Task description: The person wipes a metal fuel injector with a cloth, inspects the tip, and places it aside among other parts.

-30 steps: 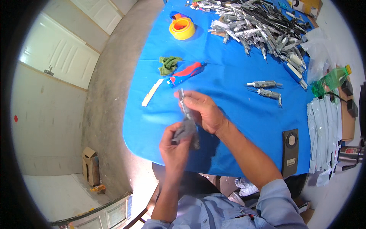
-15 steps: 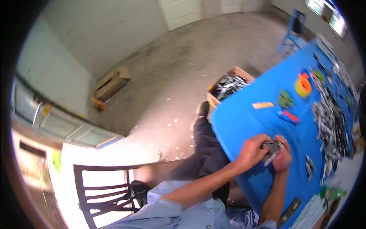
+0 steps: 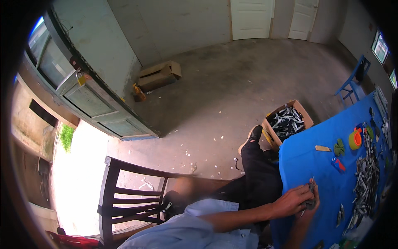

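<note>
Over the near left edge of the blue-covered table (image 3: 304, 170), my two hands are close together around a small dark grey metal part (image 3: 309, 203). My left hand (image 3: 291, 202) comes in from the left with its fingers bent and pressed onto the part. My right hand (image 3: 316, 199) is behind it, wrapped round the part's far side and partly hidden. A thin bright tip sticks up above the fingers, and another shows below. The part's exact kind is covered by the fingers. A few loose metal pieces (image 3: 340, 215) lie on the cloth to the right of my hands.
A long heap of grey metal pieces (image 3: 366, 184) runs along the table's right. Farther up lie an orange-and-yellow tape roll (image 3: 355, 140), green gloves (image 3: 339, 147), a red-blue item (image 3: 338, 164) and a tan strip (image 3: 323, 148). A carton of metal parts (image 3: 304, 113) stands on the floor.
My view has swung left, so the table sits farther right. Both hands stay together on the metal part; my left hand now covers more of it, and a thin tip points upward.
</note>
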A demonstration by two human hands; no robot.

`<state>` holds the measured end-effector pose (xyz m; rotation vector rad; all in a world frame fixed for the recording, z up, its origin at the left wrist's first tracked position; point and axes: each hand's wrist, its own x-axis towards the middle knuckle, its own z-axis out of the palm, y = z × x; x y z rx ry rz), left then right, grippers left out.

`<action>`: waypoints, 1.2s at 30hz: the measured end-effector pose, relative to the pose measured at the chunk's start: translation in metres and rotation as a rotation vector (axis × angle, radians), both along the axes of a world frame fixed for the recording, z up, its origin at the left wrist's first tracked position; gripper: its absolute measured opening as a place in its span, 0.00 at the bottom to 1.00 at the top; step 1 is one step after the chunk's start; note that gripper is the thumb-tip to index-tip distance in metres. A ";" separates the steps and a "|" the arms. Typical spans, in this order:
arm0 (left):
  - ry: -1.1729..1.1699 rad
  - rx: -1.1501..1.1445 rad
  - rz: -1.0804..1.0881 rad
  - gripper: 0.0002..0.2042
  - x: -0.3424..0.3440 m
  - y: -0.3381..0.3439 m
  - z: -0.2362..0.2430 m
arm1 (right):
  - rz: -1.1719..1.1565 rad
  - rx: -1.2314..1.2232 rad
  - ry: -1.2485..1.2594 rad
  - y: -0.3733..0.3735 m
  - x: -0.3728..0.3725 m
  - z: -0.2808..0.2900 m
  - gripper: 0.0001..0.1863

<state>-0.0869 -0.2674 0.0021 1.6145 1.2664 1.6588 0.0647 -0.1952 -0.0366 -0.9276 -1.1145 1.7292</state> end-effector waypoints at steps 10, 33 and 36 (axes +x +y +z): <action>0.256 -0.013 0.071 0.19 -0.065 -0.039 -0.008 | 0.163 0.521 -0.344 -0.099 -0.058 0.029 0.26; 0.181 0.058 0.075 0.22 -0.085 -0.094 -0.002 | -0.040 -0.229 0.252 -0.143 -0.081 0.009 0.14; 0.203 0.098 0.148 0.22 -0.098 -0.083 0.002 | -0.038 -0.298 0.212 -0.152 -0.089 0.038 0.14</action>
